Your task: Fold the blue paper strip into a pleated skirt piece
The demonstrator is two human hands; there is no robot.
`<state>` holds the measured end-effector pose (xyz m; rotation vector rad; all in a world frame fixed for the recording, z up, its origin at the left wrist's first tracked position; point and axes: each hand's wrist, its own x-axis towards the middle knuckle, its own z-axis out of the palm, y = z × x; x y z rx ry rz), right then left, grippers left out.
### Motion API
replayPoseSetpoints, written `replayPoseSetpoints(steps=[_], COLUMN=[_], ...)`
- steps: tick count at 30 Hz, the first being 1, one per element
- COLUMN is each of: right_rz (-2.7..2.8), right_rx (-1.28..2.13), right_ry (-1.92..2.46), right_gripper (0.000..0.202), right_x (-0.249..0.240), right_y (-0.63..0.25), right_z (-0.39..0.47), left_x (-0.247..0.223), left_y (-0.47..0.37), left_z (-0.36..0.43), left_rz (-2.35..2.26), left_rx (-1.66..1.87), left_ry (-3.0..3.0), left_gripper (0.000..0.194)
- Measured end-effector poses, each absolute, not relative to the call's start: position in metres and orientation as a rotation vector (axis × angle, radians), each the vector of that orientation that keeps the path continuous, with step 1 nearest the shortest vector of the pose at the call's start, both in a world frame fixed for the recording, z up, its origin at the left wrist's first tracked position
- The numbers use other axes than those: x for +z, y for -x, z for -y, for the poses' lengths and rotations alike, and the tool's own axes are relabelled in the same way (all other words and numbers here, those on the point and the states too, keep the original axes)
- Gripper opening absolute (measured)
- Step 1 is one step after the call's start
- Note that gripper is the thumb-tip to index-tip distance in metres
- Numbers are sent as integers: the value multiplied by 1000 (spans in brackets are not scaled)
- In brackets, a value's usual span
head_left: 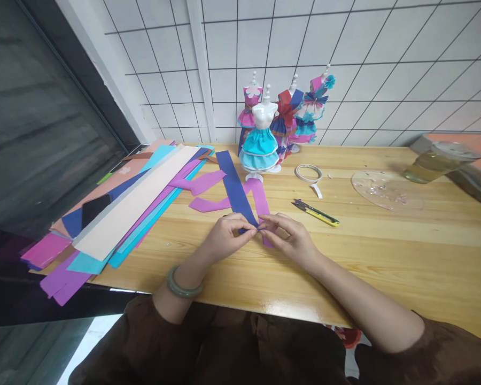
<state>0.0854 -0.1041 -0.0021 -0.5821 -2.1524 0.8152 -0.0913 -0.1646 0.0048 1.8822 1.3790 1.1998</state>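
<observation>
A long dark blue strip (235,184) slants over the wooden table (369,256), and its near end lies at my fingertips. My left hand (233,235) pinches that end from the left, thumb against fingers. From the right, my right hand (286,235) pinches the same end, its fingertips almost touching the left ones. The exact fold between the fingers is too small to make out. Purple strips (260,199) lie beneath and beside the blue one, one passing under my right hand. Another purple piece (208,183) curves out on the left.
Colored sheets (132,200) and a dark phone (96,211) are piled at left. Small dressed mannequins (260,141) stand at the back. A tape roll (308,172), yellow-black snips (316,213), a clear plate (379,191) and a cup (435,166) are at right.
</observation>
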Motion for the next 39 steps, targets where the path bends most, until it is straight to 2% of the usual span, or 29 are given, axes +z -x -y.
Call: replayPoseSetpoints(steps=[15, 22, 30, 39], right_rz=[2078, 2061, 2053, 2048], right_rx=[791, 807, 797, 803], right_ry=[657, 683, 688, 692], right_gripper=[30, 29, 29, 29], right_x=[-5, -3, -4, -5], right_y=[-90, -91, -90, -90], right_z=[100, 99, 99, 99], left_x=[7, 11, 9, 5], left_y=[94, 95, 94, 96], left_z=[166, 166, 166, 164], left_rz=[-1472, -1442, -1446, -1513], left_rx=[1221, 1230, 1294, 1310], left_ry=[-1869, -2015, -1941, -1806], left_gripper=[16, 27, 10, 10])
